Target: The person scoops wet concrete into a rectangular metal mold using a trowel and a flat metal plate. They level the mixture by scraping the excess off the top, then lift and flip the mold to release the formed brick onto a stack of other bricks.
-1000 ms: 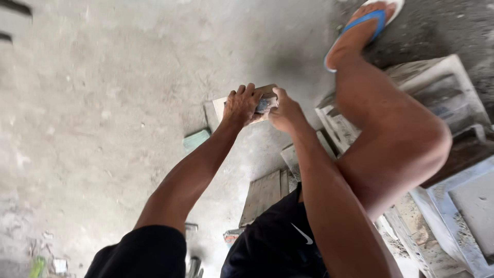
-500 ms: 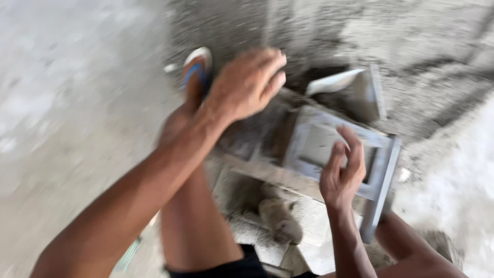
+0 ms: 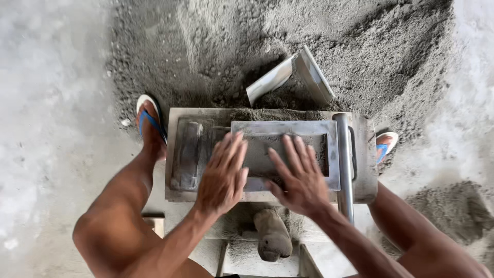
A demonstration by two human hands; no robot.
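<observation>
Two hands | left hand [image 3: 222,175], right hand [image 3: 300,177] flat on grey mould frame [image 3: 285,127] | fingers spread, gripping nothing

Your hands rest on a rectangular metal mould frame [image 3: 285,154], grey and dusted all over with cement. It lies flat on a wider grey metal tray [image 3: 177,185], long side running left to right, sitting toward the tray's right half. The frame is open in the middle, and that opening is packed with dark grey mix [image 3: 260,154] that sits about level with the rim (the surface looks fairly smooth where you can see it between your fingers). Along the frame's right end a round metal bar [image 3: 343,164] runs front to back, touching the frame. The frame's near edge is mostly hidden.
</observation>
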